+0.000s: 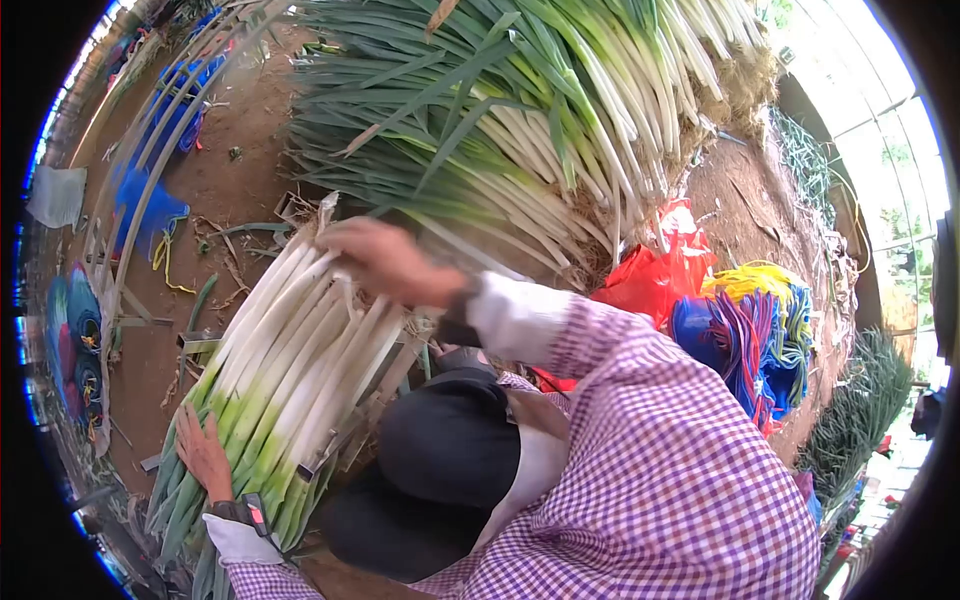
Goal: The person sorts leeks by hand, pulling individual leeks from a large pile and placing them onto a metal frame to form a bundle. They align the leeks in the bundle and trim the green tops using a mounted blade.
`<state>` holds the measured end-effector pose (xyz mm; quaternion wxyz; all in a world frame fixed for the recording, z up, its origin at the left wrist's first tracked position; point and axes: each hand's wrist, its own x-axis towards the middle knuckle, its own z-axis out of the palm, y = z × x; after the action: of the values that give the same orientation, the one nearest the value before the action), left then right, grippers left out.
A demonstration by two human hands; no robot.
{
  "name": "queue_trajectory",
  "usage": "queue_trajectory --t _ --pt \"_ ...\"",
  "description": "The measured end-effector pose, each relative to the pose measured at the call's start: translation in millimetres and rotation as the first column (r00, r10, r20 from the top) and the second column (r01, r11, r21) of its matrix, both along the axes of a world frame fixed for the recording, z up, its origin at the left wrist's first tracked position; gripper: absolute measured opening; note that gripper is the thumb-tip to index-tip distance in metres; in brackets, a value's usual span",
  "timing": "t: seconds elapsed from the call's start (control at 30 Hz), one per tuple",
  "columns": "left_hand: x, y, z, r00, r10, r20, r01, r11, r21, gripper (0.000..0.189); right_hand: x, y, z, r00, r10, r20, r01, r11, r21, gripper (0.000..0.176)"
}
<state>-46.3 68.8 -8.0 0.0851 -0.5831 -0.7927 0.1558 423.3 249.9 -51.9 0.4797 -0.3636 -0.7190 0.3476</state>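
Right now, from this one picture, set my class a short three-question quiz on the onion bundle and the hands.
1. True or false: the left hand lies on the green end of the onion bundle.
2. What does the right hand touch? A) the bundle's white ends B) blue cords C) bare soil
3. Fill in: the bag beside the big onion pile is ___.
Key: 1 true; 2 A; 3 red.

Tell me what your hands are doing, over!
Left hand flat on green end of onion bundle. Right hand on its white end. Bigger pile behind.
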Motion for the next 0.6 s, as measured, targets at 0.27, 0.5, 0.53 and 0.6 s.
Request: queue_trajectory --t 0.27,0.5,0.53,0.6 --pt "-14 -5 -10 0.996 -0.065 -0.058 0.066 0.998 0.016 0.056 269 -42 -190 0.579 -0.278 0.767 0.686 0.674 -0.273 0.046" --pt "-4 -5 0 0.996 -0.092 0.022 0.091 0.995 0.047 0.054 297 -49 -279 0.446 -0.306 0.841 0.768 0.613 -0.184 0.034" --pt "-3 -5 1 0.995 -0.095 0.028 0.093 0.994 0.051 0.054 288 -47 -271 0.428 -0.295 0.855 0.791 0.579 -0.196 0.032" --pt "-4 -5 0 0.994 -0.106 0.031 0.104 0.993 0.061 0.053 278 -47 -264 0.390 -0.269 0.881 0.835 0.507 -0.214 0.030"
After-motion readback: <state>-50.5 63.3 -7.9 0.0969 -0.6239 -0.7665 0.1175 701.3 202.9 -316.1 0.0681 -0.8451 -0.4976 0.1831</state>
